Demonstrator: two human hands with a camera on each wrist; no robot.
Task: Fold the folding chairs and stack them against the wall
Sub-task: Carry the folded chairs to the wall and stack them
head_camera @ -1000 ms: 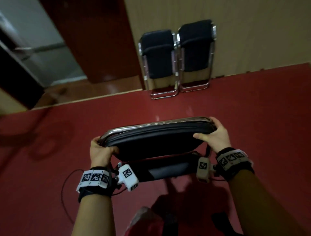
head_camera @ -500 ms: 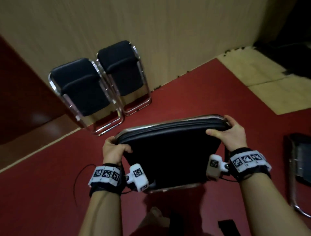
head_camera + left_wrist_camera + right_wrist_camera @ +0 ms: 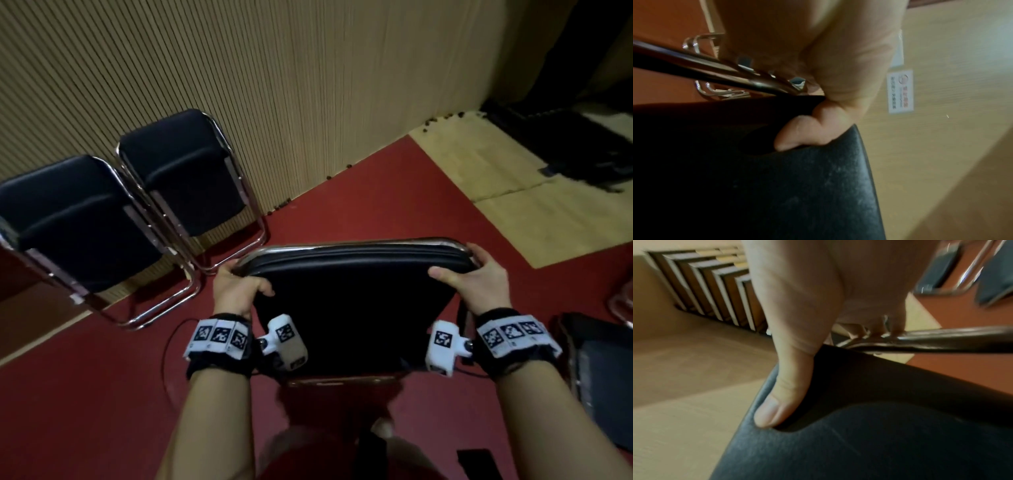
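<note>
I carry a folded black folding chair (image 3: 349, 308) with a chrome frame, held upright in front of me above the red floor. My left hand (image 3: 239, 287) grips its top left corner, thumb pressed into the black pad (image 3: 797, 138) and fingers round the chrome tube (image 3: 760, 82). My right hand (image 3: 479, 277) grips the top right corner the same way, thumb on the pad (image 3: 781, 395). Two more folded black chairs (image 3: 78, 226) (image 3: 191, 178) lean side by side against the ribbed beige wall (image 3: 308, 85), to the left ahead of me.
Another black chair (image 3: 603, 377) with a chrome frame stands at my right edge. A pale floor panel (image 3: 513, 205) lies ahead right, with dark objects (image 3: 582, 150) in the far corner. A thin cable (image 3: 168, 359) runs over the red floor near my left wrist.
I have turned right and come closer to the wall; the two leaning chairs have slid to the left of the view. Both hands keep the same grip on the carried chair.
</note>
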